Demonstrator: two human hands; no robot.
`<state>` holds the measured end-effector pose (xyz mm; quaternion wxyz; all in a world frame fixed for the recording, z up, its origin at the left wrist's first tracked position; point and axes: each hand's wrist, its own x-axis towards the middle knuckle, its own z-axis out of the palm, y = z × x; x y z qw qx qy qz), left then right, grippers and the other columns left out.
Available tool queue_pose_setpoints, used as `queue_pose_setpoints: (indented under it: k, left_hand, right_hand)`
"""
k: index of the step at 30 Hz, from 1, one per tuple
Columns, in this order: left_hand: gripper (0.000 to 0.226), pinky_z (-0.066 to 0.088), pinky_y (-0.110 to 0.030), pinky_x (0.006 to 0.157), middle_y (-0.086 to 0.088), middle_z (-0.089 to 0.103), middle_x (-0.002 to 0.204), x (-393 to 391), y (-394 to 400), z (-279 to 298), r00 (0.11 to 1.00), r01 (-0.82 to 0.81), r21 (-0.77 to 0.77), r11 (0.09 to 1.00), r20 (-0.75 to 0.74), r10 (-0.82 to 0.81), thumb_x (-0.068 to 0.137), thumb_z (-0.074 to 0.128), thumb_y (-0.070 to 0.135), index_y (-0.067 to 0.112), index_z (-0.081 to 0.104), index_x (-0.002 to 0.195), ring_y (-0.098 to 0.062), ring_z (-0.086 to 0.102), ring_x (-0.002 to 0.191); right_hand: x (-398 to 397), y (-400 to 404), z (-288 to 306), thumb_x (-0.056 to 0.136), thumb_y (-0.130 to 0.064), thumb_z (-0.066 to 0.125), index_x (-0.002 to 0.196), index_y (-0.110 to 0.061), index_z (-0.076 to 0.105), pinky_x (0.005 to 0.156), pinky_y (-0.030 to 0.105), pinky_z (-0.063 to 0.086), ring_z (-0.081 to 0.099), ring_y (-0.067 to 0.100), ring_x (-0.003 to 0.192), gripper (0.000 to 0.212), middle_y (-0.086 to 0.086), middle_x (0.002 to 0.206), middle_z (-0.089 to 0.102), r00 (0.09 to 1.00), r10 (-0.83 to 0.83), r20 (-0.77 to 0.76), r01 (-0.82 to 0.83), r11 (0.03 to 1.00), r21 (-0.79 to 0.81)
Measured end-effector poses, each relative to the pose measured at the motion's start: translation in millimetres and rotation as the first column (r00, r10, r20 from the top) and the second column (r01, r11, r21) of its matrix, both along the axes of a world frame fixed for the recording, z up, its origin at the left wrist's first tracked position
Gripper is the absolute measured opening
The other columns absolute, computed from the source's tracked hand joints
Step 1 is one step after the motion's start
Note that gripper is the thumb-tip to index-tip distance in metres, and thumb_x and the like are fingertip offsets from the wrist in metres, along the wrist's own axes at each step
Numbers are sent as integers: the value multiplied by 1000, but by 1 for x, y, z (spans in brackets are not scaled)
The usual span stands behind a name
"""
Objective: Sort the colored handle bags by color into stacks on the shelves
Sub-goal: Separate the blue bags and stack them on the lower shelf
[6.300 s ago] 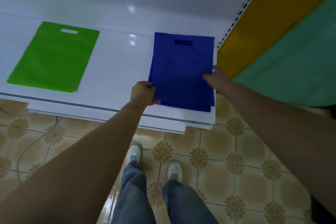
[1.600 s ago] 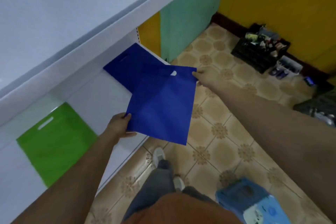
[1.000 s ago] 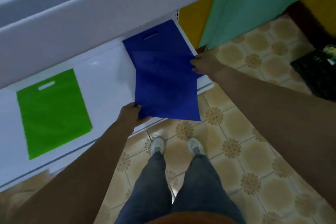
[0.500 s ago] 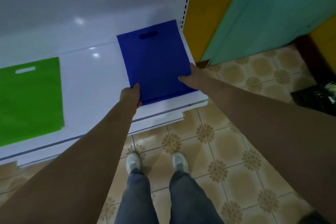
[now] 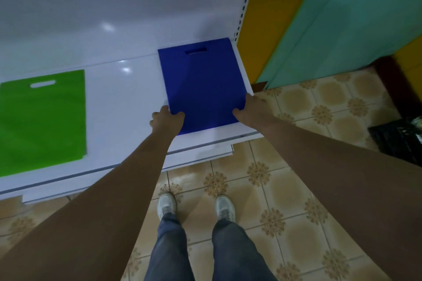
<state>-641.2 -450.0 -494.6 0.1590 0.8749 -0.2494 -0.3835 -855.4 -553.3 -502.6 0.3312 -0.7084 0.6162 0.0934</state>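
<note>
The left hand [image 5: 167, 118] grasps the near left corner of the blue bag [image 5: 203, 82], its thumb curled over the top face and the other fingers bent along the left edge. The right hand [image 5: 250, 109] takes the near right corner in the same way: the thumb lies on the blue fabric while the fingers wrap round the right edge, so each grip is closed on the bag rather than lying flat on it. The blue bag lies flat on the white shelf [image 5: 127, 96], at its right end, with its cut-out handle slot pointing away from the person and its right side just beside the slotted shelf upright [image 5: 243, 7]. Its near edge stops a little short of the shelf's front lip. Whether one bag or several lie under the hands cannot be told from above. Well apart to the left on the same shelf lies a green bag [image 5: 43, 121], also flat, handle slot away from the person, untouched by either hand. Below the shelf edge the person's jeans and pale shoes [image 5: 167, 204] stand on a patterned tile floor [image 5: 285, 207].
</note>
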Motion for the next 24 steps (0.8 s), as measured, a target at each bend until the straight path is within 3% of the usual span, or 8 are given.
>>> queue_pose_setpoints:
  k: [2,4,8,13,16,19,22,24]
  left_hand:
    - [62,42,-46,101,-15,40,142,3,17,20,999,16,-52,999,46,-13,95,52,33,16,30,151,-36,40,130]
    - [63,37,-45,105,-17,41,143,4,45,45,996,7,-114,993,85,2,95,54,32,14,31,151,-36,40,131]
    - [60,37,-42,106,-19,45,139,12,131,98,976,-151,-246,957,115,184,94,57,26,10,36,148,-35,44,129]
    - [60,36,-37,106,-16,46,140,39,251,155,901,-341,-315,886,159,403,96,54,28,8,34,149,-31,44,130]
    - [61,39,-39,107,-11,41,145,73,309,188,828,-431,-385,816,192,527,98,50,36,13,30,151,-26,43,132]
    - [60,40,-39,105,-9,40,147,119,358,229,742,-470,-481,740,238,626,99,49,38,14,31,151,-24,41,133]
    - [53,46,-44,98,-10,47,138,170,402,277,645,-471,-562,680,307,700,97,49,40,16,42,144,-26,50,121]
    - [46,50,-44,91,-7,50,127,204,424,309,587,-459,-613,643,335,737,96,49,43,20,48,135,-24,53,110]
  right_hand:
    - [16,2,19,93,-50,46,151,-8,18,112,47,33,29,38,138,77,18,153,27,993,94,-75,-99,993,-65]
    - [47,8,53,97,-52,40,154,-7,8,119,44,19,14,35,146,80,15,160,13,980,188,-67,-196,970,-144]
    - [149,59,136,99,-51,38,154,-10,11,115,43,28,20,28,146,74,9,160,19,893,423,155,-382,893,-239]
    - [277,191,229,99,-47,41,154,-18,20,110,37,35,36,24,139,66,8,155,34,521,797,305,-676,603,-424]
    - [334,278,279,100,-47,38,155,-19,19,116,34,27,27,18,144,64,3,158,27,248,910,333,-767,394,-506]
    - [383,347,334,101,-50,34,155,-21,17,118,34,24,23,12,145,63,-3,160,21,9,953,304,-753,207,-625]
    - [429,399,404,102,-50,32,154,-21,20,118,35,25,23,11,145,61,-4,159,23,-111,962,250,-672,113,-732]
    - [459,418,448,102,-48,32,154,-21,22,118,36,23,22,12,145,59,-3,159,25,-99,963,251,-596,145,-790]
